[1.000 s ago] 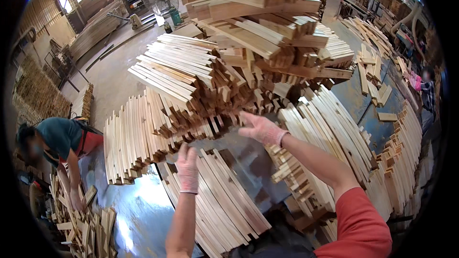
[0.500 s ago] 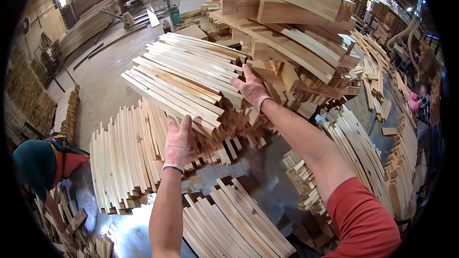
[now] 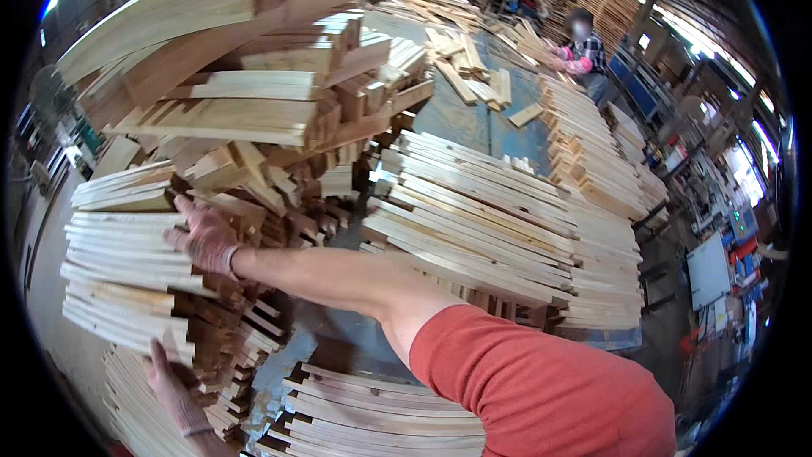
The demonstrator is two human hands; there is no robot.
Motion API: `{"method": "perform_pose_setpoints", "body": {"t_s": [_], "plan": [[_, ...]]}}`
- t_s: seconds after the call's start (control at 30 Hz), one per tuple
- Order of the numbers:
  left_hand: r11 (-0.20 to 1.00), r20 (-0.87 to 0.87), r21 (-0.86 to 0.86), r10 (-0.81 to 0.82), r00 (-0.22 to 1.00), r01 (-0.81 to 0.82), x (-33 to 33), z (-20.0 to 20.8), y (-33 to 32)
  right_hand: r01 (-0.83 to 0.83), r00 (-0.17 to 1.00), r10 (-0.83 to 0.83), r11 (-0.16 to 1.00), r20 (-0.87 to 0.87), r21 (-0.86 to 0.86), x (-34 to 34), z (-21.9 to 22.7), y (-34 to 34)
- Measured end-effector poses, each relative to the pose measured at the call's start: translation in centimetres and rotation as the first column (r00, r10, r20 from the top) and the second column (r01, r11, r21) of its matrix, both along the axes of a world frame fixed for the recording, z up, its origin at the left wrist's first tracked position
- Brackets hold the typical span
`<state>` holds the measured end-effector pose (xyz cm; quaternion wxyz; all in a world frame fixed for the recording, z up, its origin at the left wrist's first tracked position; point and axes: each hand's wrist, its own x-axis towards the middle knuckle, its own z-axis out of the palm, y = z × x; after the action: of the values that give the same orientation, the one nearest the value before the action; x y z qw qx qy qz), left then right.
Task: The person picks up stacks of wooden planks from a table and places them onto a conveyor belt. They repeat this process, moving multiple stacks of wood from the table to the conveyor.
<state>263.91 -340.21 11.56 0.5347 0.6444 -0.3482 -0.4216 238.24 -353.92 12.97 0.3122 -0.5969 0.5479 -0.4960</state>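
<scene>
A stack of pale wooden strips (image 3: pixel 127 245) lies at the left, its cut ends facing right. My right hand (image 3: pixel 207 237), in a reddish knit glove, rests at the strip ends near the stack's far side, fingers apart. Lower down, my left hand (image 3: pixel 172 389), also gloved, has its fingers stretched up against the near end of the same stack. Neither hand is wrapped round a strip. Below the left hand lies another row of strips (image 3: pixel 131 398), partly cut off by the dark rim.
Thick boards (image 3: pixel 194 17) are piled loosely beyond my right hand. More strip stacks stand at the centre right (image 3: pixel 474 211) and bottom (image 3: pixel 381 415) on a blue-grey table (image 3: pixel 338 334). Across it, a person (image 3: pixel 584 51) in pink gloves stands by loose wood pieces (image 3: pixel 465 63).
The view has swung right, so the stack and both hands now appear further left. My hands stay at the same stack. The person on the far side shows more fully.
</scene>
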Motion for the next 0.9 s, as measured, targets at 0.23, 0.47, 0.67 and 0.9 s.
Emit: {"method": "perform_pose_setpoints", "body": {"t_s": [0.23, 0.47, 0.67, 0.9], "plan": [[0.971, 0.255, 0.239, -0.066, 0.965, 0.003, 0.3, 6.7, 11.8, 0.022, 0.998, -0.020, 0.999, 0.057, -0.040, 1.7, -0.6, 13.5], [0.989, 0.070, 0.137, 0.045, 0.996, -0.055, 2.0, 3.5, 12.8, -0.157, 0.980, 0.172, 0.978, -0.101, 0.137, -0.2, 1.8, 12.7], [0.985, -0.355, 0.163, 0.120, 0.927, -0.065, 4.7, -2.8, 10.4, -0.292, 0.821, 0.436, 0.876, -0.369, 0.385, 2.5, 2.1, 5.6], [0.991, -0.581, -0.134, -0.056, 0.812, -0.028, 5.3, -7.0, 8.3, -0.404, 0.807, 0.459, 0.888, -0.372, 0.221, 1.1, -1.7, 3.0]]}}
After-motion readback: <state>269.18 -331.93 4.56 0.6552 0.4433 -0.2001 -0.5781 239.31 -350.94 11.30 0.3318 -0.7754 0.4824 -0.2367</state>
